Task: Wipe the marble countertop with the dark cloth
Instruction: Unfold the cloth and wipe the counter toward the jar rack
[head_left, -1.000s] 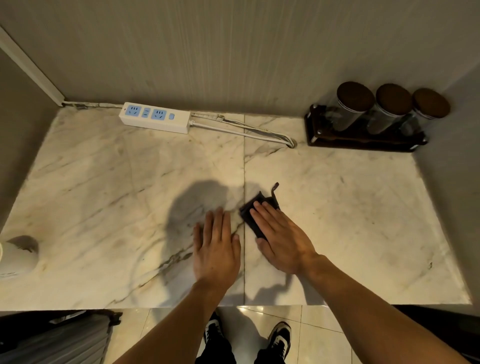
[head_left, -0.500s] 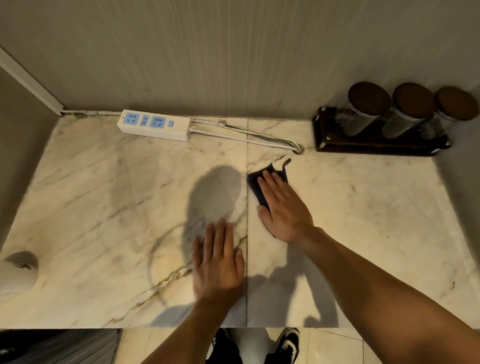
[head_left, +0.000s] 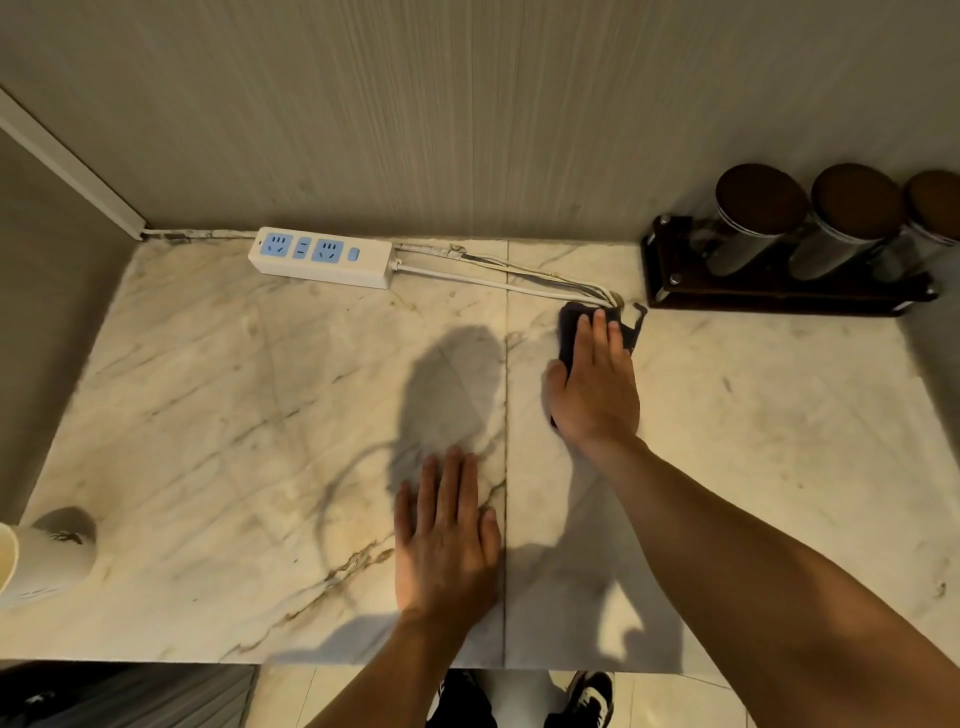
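Right hand (head_left: 595, 387) flat, fingers together, pressing dark cloth (head_left: 571, 332) onto marble tabletop (head_left: 260, 426) near the back wall, just right of the slab seam. Cloth's far edge touching white cables (head_left: 498, 278) from power strip (head_left: 321, 256), close beside dark jar rack (head_left: 779, 296). Left hand (head_left: 447, 540) palm down, fingers extended, resting bare near front edge. White cup (head_left: 36, 564) at far left.

The marble countertop (head_left: 218, 415) is carrying a white power strip (head_left: 320, 256) along the back wall, its cables (head_left: 498, 279) trailing right. A dark rack (head_left: 779, 296) is sitting in the back right corner, a white cup (head_left: 44, 561) at the left edge. Both hands (head_left: 447, 545) are resting flat, the right (head_left: 597, 389) over a dark cloth (head_left: 571, 322).
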